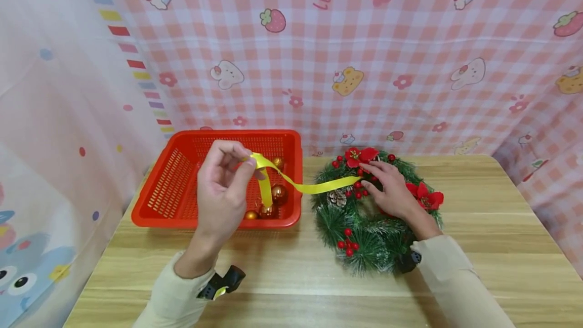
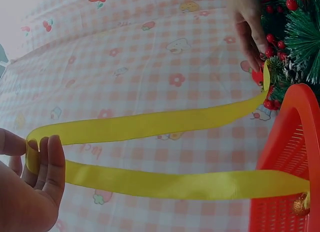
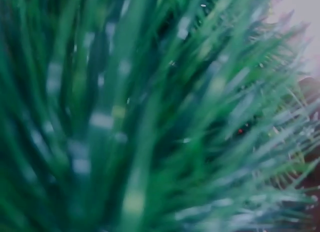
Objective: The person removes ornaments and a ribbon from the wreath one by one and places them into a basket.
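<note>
A long yellow ribbon [image 1: 325,186] runs between the red basket and the green wreath [image 1: 337,221]. My left hand [image 1: 223,183], raised over the basket's front, pinches the ribbon's middle between thumb and fingers; in the left wrist view the ribbon bends round those fingers. One length drops to an ornament [image 2: 301,204] in the basket. The other reaches the wreath's red berries [image 1: 359,190], beside the fingertips of my right hand [image 1: 391,189], which lies over the wreath. Whether those fingertips pinch the ribbon is unclear. Blurred green needles [image 3: 150,117] fill the right wrist view.
The red basket [image 1: 152,219] at left has several shiny balls [image 1: 279,194] in its right end. Red flowers [image 1: 425,197] and a pinecone [image 1: 337,197] decorate the wreath. A wooden table [image 1: 291,287] lies under everything, with a pink checked cloth [image 1: 291,54] hanging behind.
</note>
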Demonstrator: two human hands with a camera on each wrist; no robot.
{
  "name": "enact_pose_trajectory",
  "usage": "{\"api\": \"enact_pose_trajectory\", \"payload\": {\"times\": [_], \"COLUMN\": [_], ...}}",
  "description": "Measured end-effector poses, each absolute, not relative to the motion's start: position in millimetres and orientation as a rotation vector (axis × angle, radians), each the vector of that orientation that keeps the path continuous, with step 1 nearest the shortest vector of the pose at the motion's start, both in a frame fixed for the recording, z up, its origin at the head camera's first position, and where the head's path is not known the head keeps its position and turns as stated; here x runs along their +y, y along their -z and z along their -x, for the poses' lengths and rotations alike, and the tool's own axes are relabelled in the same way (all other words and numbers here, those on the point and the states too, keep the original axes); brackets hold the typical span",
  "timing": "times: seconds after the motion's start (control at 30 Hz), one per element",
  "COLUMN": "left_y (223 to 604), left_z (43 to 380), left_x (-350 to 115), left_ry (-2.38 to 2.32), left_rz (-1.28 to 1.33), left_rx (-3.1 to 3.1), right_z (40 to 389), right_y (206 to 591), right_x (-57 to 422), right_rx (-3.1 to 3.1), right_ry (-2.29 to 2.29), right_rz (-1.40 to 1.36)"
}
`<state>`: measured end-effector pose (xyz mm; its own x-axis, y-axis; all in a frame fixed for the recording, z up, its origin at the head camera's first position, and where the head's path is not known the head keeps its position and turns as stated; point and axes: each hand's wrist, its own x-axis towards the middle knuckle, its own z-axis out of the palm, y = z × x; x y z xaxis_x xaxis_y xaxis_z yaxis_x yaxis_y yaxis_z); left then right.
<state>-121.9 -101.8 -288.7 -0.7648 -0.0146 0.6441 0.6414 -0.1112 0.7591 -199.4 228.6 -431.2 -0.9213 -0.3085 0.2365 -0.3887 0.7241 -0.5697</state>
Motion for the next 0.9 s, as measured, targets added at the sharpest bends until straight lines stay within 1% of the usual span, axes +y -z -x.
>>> {"api": "enact_pose_trajectory", "payload": {"times": [0.37, 0.9], "left_y": [288, 285], "left_z": [118, 111], "left_x": [-114, -135], "left_ry": [1.936, 1.948], "left_rz": [0.644, 0.554], "left_rx": [-1.71, -1.656], "right_z": [199, 199], "right_y": [431, 438], "right_x": [226, 228], "right_rx": [-2.838, -2.734], "right_ry": [-0.874, -0.699], "right_rz": [-0.556, -0.531]}}
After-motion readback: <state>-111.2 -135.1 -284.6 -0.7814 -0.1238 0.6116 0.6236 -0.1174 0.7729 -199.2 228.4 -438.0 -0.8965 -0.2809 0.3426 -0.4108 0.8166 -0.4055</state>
